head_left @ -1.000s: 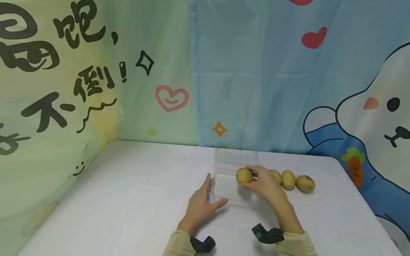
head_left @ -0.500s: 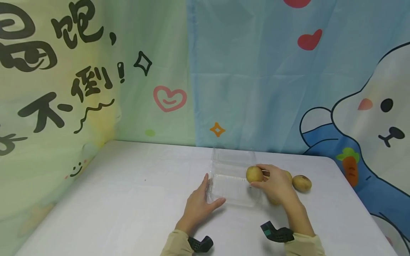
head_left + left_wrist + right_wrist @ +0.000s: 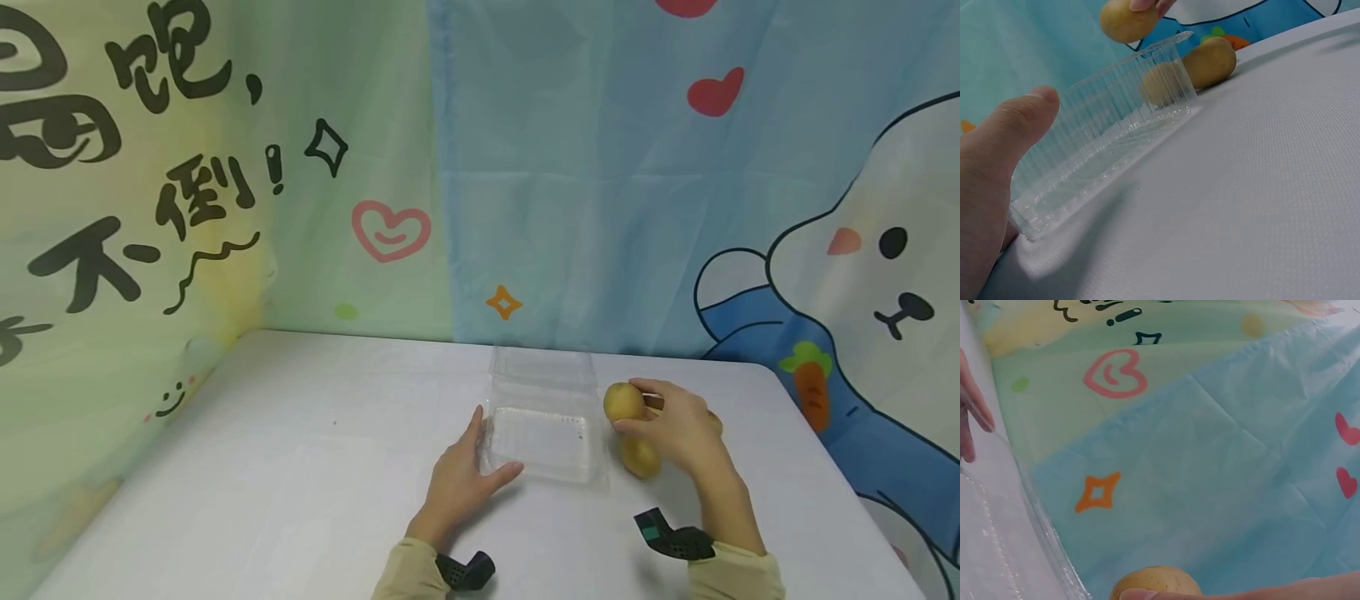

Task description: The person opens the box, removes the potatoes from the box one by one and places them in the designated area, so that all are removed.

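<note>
My right hand pinches a potato between thumb and fingers, just right of a clear plastic clamshell box. In the right wrist view, the thumb lies across that potato. The box holds nothing and its lid lies open toward the back. Beside the box's left front corner is my left hand, its fingers extended along the left side and its thumb at the front wall. Another potato sits on the table below the held one, and one more is mostly hidden behind the right hand.
A white-covered table bears everything. Behind it hangs a printed cloth backdrop, close to the lid. Both wrists carry dark camera mounts, the left mount low over the table.
My right hand has moved right with the potato, from over the box to beside it. A potato on the table has come into view below it. The left hand has stayed at the box.
</note>
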`<state>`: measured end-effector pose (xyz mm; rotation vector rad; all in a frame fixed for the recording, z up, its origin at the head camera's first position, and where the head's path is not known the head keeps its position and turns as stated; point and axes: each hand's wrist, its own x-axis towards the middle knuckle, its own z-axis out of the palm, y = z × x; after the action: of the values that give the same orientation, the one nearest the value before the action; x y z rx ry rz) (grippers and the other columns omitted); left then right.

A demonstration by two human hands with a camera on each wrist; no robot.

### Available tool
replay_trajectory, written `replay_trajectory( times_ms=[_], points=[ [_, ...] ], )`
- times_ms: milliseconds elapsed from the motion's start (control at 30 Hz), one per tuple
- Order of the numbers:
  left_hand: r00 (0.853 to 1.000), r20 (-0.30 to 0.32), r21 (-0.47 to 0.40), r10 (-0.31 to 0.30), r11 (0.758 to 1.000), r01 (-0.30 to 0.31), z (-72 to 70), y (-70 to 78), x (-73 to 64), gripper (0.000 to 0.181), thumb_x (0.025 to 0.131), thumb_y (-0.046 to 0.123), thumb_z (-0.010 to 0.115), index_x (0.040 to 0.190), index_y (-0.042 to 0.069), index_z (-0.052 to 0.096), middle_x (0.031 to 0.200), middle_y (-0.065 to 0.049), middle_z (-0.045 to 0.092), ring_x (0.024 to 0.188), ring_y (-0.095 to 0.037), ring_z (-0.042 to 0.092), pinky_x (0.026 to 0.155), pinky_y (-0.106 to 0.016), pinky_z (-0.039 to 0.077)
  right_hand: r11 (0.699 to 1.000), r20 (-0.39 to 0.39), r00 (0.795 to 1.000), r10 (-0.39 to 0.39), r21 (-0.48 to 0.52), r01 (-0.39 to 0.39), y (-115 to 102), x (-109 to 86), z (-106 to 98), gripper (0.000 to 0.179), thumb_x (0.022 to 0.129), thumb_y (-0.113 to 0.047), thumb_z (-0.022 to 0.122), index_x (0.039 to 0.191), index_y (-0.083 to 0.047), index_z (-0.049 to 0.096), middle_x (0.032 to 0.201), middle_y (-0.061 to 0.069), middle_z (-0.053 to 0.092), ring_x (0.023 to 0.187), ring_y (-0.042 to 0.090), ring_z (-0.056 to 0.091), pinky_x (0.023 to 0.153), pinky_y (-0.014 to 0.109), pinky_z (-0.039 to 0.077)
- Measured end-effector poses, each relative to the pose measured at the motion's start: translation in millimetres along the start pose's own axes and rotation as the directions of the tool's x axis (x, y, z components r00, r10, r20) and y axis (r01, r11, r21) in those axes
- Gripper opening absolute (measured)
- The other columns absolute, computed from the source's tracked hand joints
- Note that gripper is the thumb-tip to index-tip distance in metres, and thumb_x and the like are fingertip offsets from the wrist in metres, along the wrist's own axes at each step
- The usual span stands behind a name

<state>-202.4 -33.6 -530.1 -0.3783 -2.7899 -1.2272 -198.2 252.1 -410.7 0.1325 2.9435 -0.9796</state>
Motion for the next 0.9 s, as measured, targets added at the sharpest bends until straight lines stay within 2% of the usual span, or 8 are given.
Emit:
replay_trajectory(
  times_ms=[233, 467, 600, 900],
  points=[
    [1.000, 0.007, -0.012, 0.000, 1.000, 0.000, -2.7, 2.0, -0.5, 0.103, 0.076, 0.068, 0.063, 0.152, 0.012, 0.021, 0.144, -0.014, 0.047, 0.125, -0.035, 0.052, 0.100, -0.049, 0.045, 0.999, 0.008, 1.000, 0.011, 0.030, -0.011, 12, -1.8, -9, 0.081, 0.079, -0.040, 0.076, 0.140, 0.000, 0.042, 0.139, 0.027, 0.046, 0.124, 0.044, 0.049, 0.095, 0.054, 0.047],
    [1.000, 0.006, -0.016, 0.007, 1.000, -0.006, -2.5, 2.6, -0.5, 0.103, 0.076, 0.067, 0.063, 0.152, 0.011, 0.021, 0.144, -0.015, 0.047, 0.125, -0.035, 0.052, 0.099, -0.049, 0.045, 0.999, -0.008, 0.999, 0.044, -0.003, -0.044, 30, -4.4, -17, 0.082, 0.078, -0.044, 0.075, 0.140, -0.001, 0.043, 0.139, 0.029, 0.045, 0.125, 0.046, 0.046, 0.099, 0.061, 0.039],
    [1.000, 0.004, -0.017, 0.005, 1.000, -0.005, -3.0, 2.9, -1.0, 0.103, 0.076, 0.067, 0.063, 0.152, 0.011, 0.021, 0.143, -0.014, 0.048, 0.125, -0.035, 0.052, 0.100, -0.049, 0.045, 0.998, -0.012, 0.998, 0.059, -0.016, -0.059, 41, -5.2, -20, 0.083, 0.078, -0.045, 0.075, 0.140, -0.001, 0.043, 0.139, 0.030, 0.044, 0.125, 0.047, 0.046, 0.098, 0.062, 0.039],
    [1.000, 0.004, -0.018, -0.001, 1.000, 0.001, -2.6, 3.5, -1.0, 0.103, 0.076, 0.068, 0.063, 0.152, 0.011, 0.021, 0.144, -0.014, 0.047, 0.125, -0.036, 0.052, 0.100, -0.049, 0.045, 0.995, 0.043, 0.995, 0.094, -0.028, -0.093, 62, -6.3, -26, 0.085, 0.076, -0.043, 0.077, 0.142, -0.003, 0.042, 0.140, 0.031, 0.042, 0.126, 0.049, 0.038, 0.097, 0.067, 0.035]
  ],
)
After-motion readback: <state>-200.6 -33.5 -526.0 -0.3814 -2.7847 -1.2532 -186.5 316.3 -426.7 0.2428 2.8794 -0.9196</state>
